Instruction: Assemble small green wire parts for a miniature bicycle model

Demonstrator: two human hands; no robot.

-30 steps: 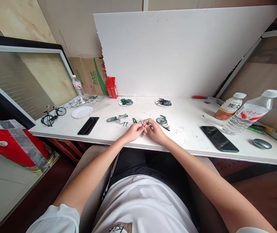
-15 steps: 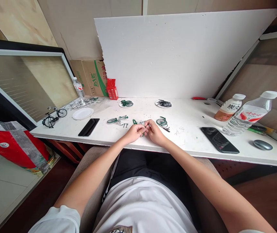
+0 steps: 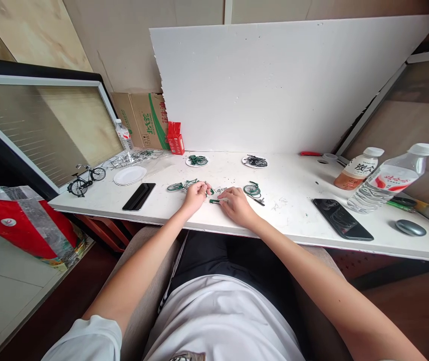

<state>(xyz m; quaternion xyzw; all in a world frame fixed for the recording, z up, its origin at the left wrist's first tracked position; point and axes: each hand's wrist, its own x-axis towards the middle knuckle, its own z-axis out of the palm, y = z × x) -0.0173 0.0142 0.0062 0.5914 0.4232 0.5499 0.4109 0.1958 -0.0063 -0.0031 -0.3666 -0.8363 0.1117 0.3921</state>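
Observation:
My left hand point(image 3: 195, 195) is closed in a pinch on a small green part point(image 3: 211, 191), just above the table. Beside it lies a green model bicycle frame with a wheel point(image 3: 177, 186), partly covered by the hand. My right hand point(image 3: 236, 204) rests low over the table, its fingers bent and apart. Near its fingertips a slim green piece point(image 3: 214, 201) lies flat, its other end hidden by the hand. To the right are a green model wheel with a curved mudguard point(image 3: 252, 189) and a thin black piece point(image 3: 258, 201).
White plates hold green parts point(image 3: 198, 160) and black parts point(image 3: 255, 161). A finished black model bicycle point(image 3: 85, 179), an unloaded plate point(image 3: 130, 175) and a phone point(image 3: 139, 196) are on the left. Another phone point(image 3: 342, 219), bottles point(image 3: 391, 175) and a mouse point(image 3: 410, 227) stand right.
My hands were together at the fingertips; they have now parted. The left moved left and up with the small green part, while the right stayed near, its fingers now lower and more spread.

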